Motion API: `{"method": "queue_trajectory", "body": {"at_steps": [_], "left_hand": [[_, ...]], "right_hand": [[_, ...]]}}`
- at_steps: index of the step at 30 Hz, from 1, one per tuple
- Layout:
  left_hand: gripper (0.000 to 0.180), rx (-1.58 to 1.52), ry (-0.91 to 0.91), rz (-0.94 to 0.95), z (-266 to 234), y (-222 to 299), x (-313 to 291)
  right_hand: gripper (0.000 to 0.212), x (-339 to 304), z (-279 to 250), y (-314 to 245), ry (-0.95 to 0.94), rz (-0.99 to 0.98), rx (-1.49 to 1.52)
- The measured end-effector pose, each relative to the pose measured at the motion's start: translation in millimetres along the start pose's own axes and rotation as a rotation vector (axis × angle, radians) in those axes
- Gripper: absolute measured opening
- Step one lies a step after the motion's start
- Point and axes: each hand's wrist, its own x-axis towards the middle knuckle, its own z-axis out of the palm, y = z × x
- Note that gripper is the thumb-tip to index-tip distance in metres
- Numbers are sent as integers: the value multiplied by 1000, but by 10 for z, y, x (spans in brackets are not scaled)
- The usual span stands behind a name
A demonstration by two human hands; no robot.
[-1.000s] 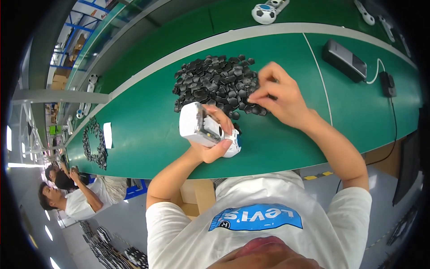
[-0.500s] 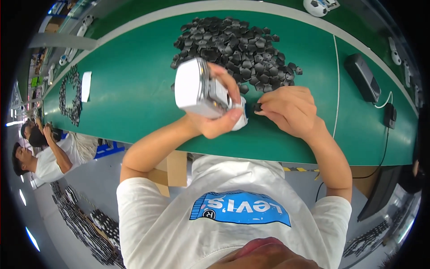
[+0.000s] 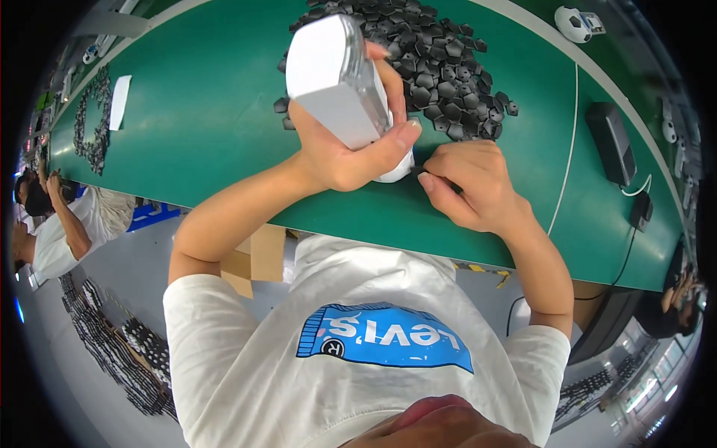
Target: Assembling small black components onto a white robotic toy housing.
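Note:
My left hand is closed round a white, boxy device with a clear side and a rounded white lower end. That rounded end is tilted toward the table, mostly behind my fingers. Just to its right, my right hand pinches a small black piece between thumb and forefinger, up against or very close to the white end. Only a sliver of the piece shows. Beyond my hands lies a large heap of black pentagon-shaped pieces.
The work surface is a green table. A black box-shaped device and a cabled adapter lie at the right. A ball-shaped device stands beyond the far rim. Black pieces and white paper lie far left, near a co-worker.
The black piece in my right hand has come left, up to the device's rounded end. The device stands higher in view, and the whole view has shifted a little.

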Motion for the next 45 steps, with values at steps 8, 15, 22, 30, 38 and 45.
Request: {"method": "queue_trajectory", "body": {"at_steps": [8,15,22,30,38,45], "left_hand": [[64,151,-198,17,-38,12,-10],[66,169,-144,53,62,1,-81],[59,65,-159,-75,117,37,-87],[47,54,-159,-194,155,138,-82],[49,17,-43,-133,201,76,-122],[55,159,-92,147,279,69,-175]], "right_hand": [[19,32,125,-63,44,484,479],[26,64,75,-60,-10,440,427],[28,68,63,-74,-31,635,534],[29,81,95,-130,30,674,537],[29,188,-52,-132,-79,808,504],[22,250,-241,-177,-292,1027,690]]}}
